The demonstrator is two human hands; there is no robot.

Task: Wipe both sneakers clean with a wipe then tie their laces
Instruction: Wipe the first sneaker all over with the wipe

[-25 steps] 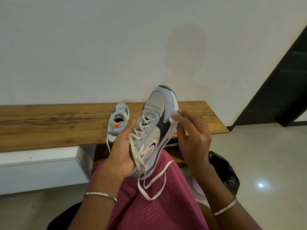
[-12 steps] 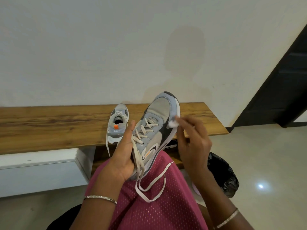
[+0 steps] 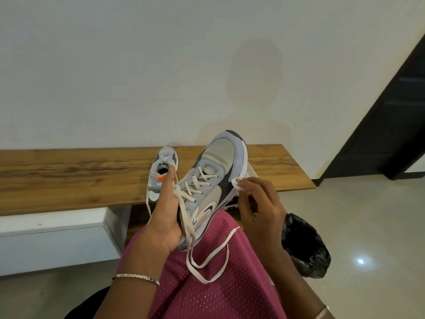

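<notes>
A grey and light-blue sneaker [image 3: 213, 178] rests heel-down on my lap, toe pointing up and away. My left hand [image 3: 166, 215] grips it along its left side near the heel. Its untied white laces [image 3: 207, 256] hang loose over my pink-clad thigh. My right hand [image 3: 257, 203] pinches a small white wipe [image 3: 238, 181] against the sneaker's right side, by the dark panel and white sole edge. The second sneaker [image 3: 162, 171], same colours with an orange mark inside, stands on the wooden bench [image 3: 69, 176] behind my left thumb, partly hidden by it.
The bench runs along a white wall, with a white base [image 3: 53, 236] under its left part. A black bin bag [image 3: 305, 247] sits on the tiled floor to my right. A dark door frame [image 3: 391, 125] rises at far right.
The sneaker has dropped slightly and tilted in my left hand. My right hand has slid the wipe down the shoe's right side, from near the toe toward the middle.
</notes>
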